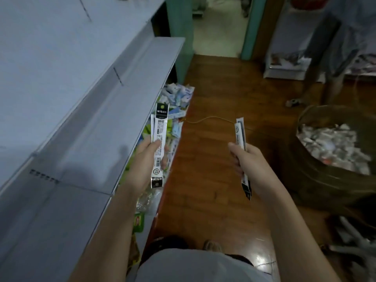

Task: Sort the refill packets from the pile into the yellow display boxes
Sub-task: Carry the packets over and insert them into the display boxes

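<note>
Left hand (pixel 143 159) grips refill packet (pixel 159 145); right hand (pixel 247 162) grips packets (pixel 242 151); sack (pixel 333 159) right.

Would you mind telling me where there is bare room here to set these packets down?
The pale grey shelf board beside the left hand is bare, as is the brown wooden floor between both hands. The lower shelf's packet pile and the round basket are crowded.

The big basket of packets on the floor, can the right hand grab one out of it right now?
Probably not yet. The right hand already grips long refill packets, so its fingers are full. The basket sits lower and off to the right with bare wooden floor between, so nothing blocks the way.
</note>
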`<state>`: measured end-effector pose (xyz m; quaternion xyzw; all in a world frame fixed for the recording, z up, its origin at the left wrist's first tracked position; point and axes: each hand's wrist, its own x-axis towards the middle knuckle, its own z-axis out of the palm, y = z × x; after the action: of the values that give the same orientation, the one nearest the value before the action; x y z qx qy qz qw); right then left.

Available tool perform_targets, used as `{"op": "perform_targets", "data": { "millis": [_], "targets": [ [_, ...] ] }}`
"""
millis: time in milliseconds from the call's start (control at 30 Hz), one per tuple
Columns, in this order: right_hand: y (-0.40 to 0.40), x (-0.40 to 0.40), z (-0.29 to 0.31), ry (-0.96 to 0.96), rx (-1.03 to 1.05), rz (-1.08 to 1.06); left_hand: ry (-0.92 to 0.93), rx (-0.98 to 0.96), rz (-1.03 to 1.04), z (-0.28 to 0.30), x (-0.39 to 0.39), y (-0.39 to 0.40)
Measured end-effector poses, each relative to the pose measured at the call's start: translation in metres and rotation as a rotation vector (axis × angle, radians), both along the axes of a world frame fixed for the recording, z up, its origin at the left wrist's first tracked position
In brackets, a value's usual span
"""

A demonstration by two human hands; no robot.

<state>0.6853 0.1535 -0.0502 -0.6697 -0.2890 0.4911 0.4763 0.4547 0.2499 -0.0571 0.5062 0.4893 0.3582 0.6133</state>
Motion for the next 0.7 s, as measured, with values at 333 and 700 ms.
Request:
{"op": "perform_targets", "data": {
  "millis": [333,700],
  "targets": [
    [0.138,0.072,-0.026,-0.058,-0.106,-0.03,0.02,-0.096,0.006,-0.037,0.07,0.134],
    [0.322,0.196,0.008,-0.083,0.019,-0.212,-0.039,-0.025,-0.183,-0.018,0.216,0.375]
  ]
}}
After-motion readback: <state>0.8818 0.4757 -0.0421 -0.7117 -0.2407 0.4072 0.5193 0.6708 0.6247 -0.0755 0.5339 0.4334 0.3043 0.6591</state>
